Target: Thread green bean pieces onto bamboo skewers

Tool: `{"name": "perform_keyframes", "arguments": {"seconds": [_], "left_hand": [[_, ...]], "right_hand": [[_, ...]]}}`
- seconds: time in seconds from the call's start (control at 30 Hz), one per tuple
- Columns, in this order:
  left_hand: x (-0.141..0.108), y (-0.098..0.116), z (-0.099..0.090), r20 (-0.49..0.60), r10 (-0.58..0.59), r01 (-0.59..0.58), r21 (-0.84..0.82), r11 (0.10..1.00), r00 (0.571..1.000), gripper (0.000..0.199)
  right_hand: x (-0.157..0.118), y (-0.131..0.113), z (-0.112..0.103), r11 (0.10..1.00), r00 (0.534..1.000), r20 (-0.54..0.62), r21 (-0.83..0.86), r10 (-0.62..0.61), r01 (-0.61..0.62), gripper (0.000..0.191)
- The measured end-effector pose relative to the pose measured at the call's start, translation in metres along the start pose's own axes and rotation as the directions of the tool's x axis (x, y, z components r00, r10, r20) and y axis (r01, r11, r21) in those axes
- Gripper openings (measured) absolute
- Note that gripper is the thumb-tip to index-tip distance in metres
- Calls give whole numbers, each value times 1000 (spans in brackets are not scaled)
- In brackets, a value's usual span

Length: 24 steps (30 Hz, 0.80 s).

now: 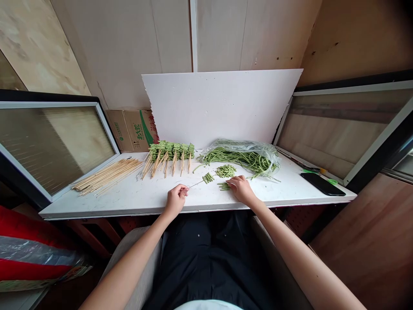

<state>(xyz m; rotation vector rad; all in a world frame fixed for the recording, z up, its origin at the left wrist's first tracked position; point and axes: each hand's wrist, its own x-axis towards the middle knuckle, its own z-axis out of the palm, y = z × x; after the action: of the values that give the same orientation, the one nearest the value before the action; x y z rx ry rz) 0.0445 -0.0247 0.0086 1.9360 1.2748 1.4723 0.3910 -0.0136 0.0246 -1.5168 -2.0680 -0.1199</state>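
Note:
My left hand (177, 199) is closed around the bare end of a thin skewer (195, 185). Several short green bean pieces (208, 178) are threaded across its far end, just above the table. To the right, my right hand (241, 189) has its fingers bent and drawn together at a small row of cut green bean pieces (223, 186) on the tabletop. Its fingertips partly cover them. Behind that hand lies a heap of small bean bits (226, 171). Filled bean skewers (171, 151) are stacked at the back, their bare sticks pointing toward me.
Bare wooden skewers (106, 175) lie spread on the left of the white table (135, 202). Long green beans (238, 158) spill from a clear plastic bag (269, 154). A black phone (322, 184) rests near the right edge. A cardboard box (125, 129) and white board (219, 107) stand behind.

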Motion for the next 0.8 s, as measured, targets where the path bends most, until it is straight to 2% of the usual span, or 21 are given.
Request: {"name": "perform_keyframes", "arguments": {"seconds": [0.2, 0.37, 0.47, 0.57, 0.63, 0.67, 0.73, 0.8], "left_hand": [[-1, 1, 0, 10, -2, 1, 19, 1000, 1000, 20], [-2, 0, 1, 24, 1, -2, 36, 999, 1000, 21], [-2, -1, 1, 28, 10, -11, 36, 999, 1000, 21], [-2, -1, 1, 26, 17, -18, 35, 999, 1000, 22], [-2, -1, 1, 28, 19, -20, 31, 999, 999, 22], [-2, -2, 1, 31, 18, -19, 28, 999, 999, 22], [-2, -2, 1, 41, 15, -16, 19, 1000, 999, 21], [-2, -2, 1, 52, 14, -15, 11, 1000, 999, 20]], "right_hand": [[1, -2, 0, 993, 993, -18, -31, 115, -115, 21], [-1, -6, 2, 981, 980, -50, 20, 194, -193, 14], [-1, -8, 2, 977, 976, -92, 101, 196, -186, 18], [1, -10, 2, 946, 964, -176, 291, 201, -144, 20], [4, -11, 3, 845, 946, -171, 512, 274, -152, 23], [6, -13, 3, 751, 939, -123, 637, 320, -173, 29], [8, -17, 3, 494, 929, 32, 840, 369, -225, 40], [8, -21, 1, 250, 923, 163, 933, 347, -259, 46]]}}
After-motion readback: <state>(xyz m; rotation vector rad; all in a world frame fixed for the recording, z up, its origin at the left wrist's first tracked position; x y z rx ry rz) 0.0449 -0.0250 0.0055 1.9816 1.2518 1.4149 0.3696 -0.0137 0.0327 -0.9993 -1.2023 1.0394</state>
